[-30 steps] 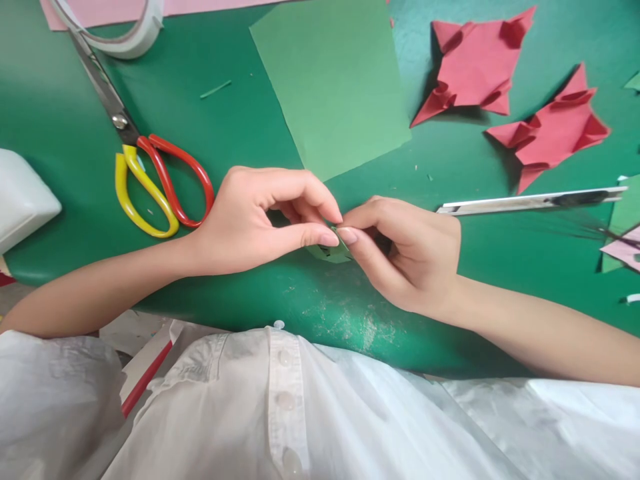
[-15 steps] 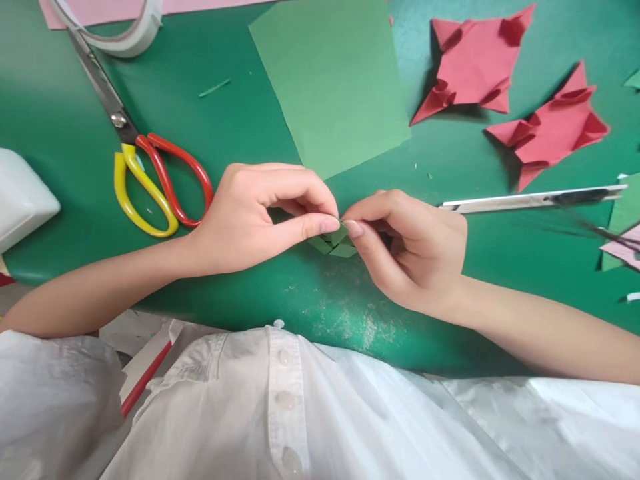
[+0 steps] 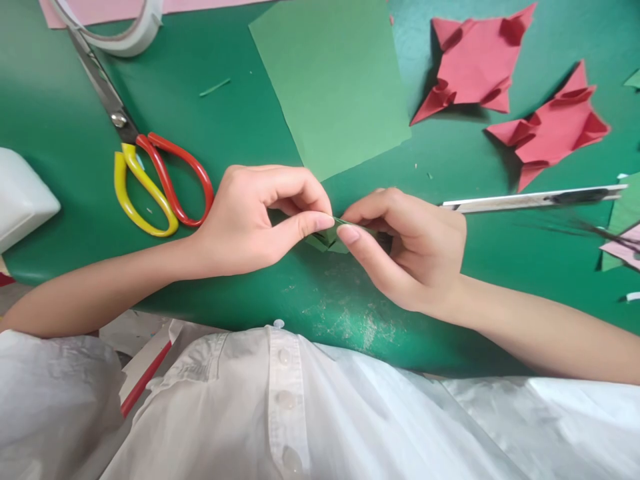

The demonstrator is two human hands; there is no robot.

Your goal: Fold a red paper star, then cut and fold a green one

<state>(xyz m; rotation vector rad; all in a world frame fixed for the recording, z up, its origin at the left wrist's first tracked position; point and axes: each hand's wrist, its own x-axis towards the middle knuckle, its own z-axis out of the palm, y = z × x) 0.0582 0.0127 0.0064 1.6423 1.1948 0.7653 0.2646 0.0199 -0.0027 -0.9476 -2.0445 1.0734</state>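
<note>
1. Two bare hands meet over the near part of a green table (image 3: 225, 120), the left hand (image 3: 265, 220) and the right hand (image 3: 410, 247) just beside each other.
2. The left hand is pinched, thumb and forefinger together, on a small folded green paper (image 3: 337, 245).
3. The right hand has its thumb and forefinger bent towards the same paper, with a thin green edge running between their tips (whether they grip it, I cannot tell).
4. That folded paper sits between the two hands, partly hidden by the fingers, in front of the person's pale buttoned shirt (image 3: 225, 407).
5. Beyond the hands lies a flat green sheet (image 3: 335, 87), its lowest corner pointing towards them.
6. To its right are two red folded papers with pointed corners, the upper one (image 3: 477, 63) and the lower one (image 3: 557, 130), apart from each other.
7. Below these lies a cutter (image 3: 525, 200), one end near the right hand.
8. Near the left hand are scissors (image 3: 119, 120) (one yellow handle, one red), their blades pointing up to a white tape roll (image 3: 133, 40).
9. A white container (image 3: 25, 200) stands at the left edge.
</note>
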